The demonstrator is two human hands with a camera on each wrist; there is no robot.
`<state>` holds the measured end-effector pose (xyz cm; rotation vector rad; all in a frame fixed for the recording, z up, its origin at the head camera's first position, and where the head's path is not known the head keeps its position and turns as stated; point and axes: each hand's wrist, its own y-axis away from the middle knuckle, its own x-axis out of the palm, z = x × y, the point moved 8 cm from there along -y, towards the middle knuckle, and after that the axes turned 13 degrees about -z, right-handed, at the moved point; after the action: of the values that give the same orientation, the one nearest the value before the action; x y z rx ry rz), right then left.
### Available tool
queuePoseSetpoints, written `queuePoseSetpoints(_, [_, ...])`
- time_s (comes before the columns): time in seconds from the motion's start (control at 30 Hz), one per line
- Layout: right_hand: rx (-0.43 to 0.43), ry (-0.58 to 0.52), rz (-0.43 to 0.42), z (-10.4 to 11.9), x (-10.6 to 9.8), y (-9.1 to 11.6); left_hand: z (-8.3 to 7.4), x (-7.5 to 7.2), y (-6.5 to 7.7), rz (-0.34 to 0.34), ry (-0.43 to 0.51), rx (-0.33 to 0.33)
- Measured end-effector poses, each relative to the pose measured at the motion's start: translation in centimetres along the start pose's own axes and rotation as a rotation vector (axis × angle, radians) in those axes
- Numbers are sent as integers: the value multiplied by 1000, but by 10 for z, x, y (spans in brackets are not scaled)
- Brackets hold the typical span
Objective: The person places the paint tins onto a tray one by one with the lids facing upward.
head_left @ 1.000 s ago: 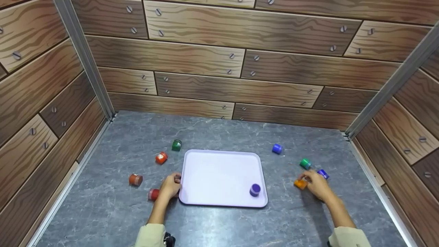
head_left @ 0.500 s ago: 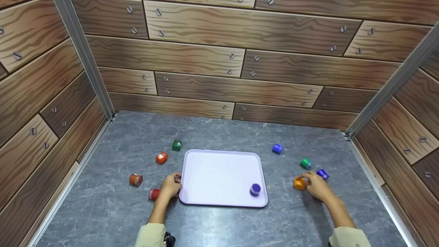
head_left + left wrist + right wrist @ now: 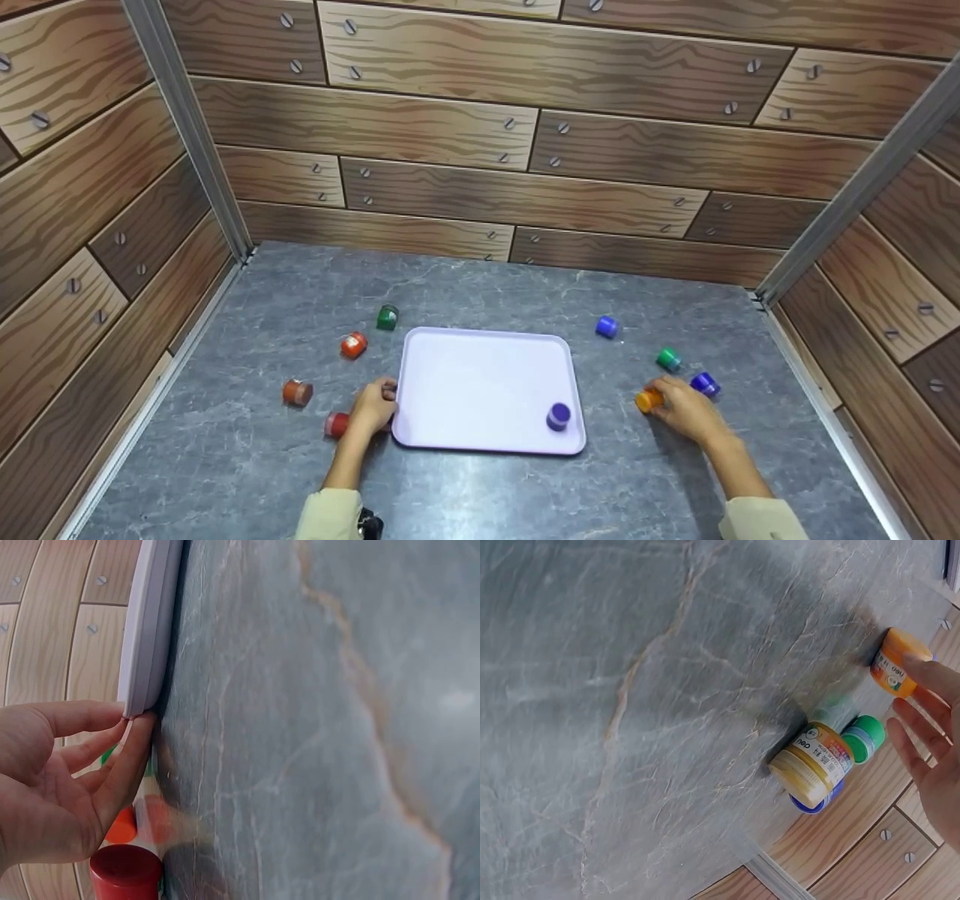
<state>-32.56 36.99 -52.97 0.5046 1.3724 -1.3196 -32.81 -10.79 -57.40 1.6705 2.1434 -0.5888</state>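
Observation:
My left hand [image 3: 373,406] pinches the left rim of the pale lilac tray [image 3: 487,390], thumb and fingers meeting at its edge in the left wrist view. A purple paint jar [image 3: 558,416] stands in the tray's front right corner. Right of the tray, my right hand [image 3: 688,409] grips an orange paint jar [image 3: 896,664] lying on its side at the tabletop, thumb against it. Close by my right fingers are a green jar [image 3: 669,359] and a dark blue jar [image 3: 705,385]. A yellow jar [image 3: 814,761] shows in the right wrist view, hidden in the head view.
Left of the tray lie a red jar [image 3: 337,425], a brown-orange jar [image 3: 297,392], an orange-red jar [image 3: 353,345] and a dark green jar [image 3: 387,317]. A blue jar [image 3: 607,326] lies at the back right. Wood-patterned walls [image 3: 435,180] enclose the grey tabletop [image 3: 480,495].
My right hand has turned the orange jar and shifted it slightly left, its fingers closing further over it. The left hand and tray have stayed put.

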Motion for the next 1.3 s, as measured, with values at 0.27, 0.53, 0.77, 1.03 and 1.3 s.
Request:
queuePoseSetpoints(0.27, [0, -14, -3, 0, 2, -2, -2, -2, 0, -4, -16, -12])
queuePoseSetpoints(0.53, [39, -28, 29, -2, 6, -3, 0, 1, 2, 21, 14, -54])
queuePoseSetpoints(0.77, [56, -26, 77, -3, 10, -5, 2, 1, 2, 31, 26, -75])
queuePoseSetpoints(1.03, [29, -12, 102, -1, 11, -6, 2, 1, 2, 26, 16, -72])
queuePoseSetpoints(1.3, [13, -11, 107, -1, 9, -7, 0, -1, 1, 16, -21, -43])
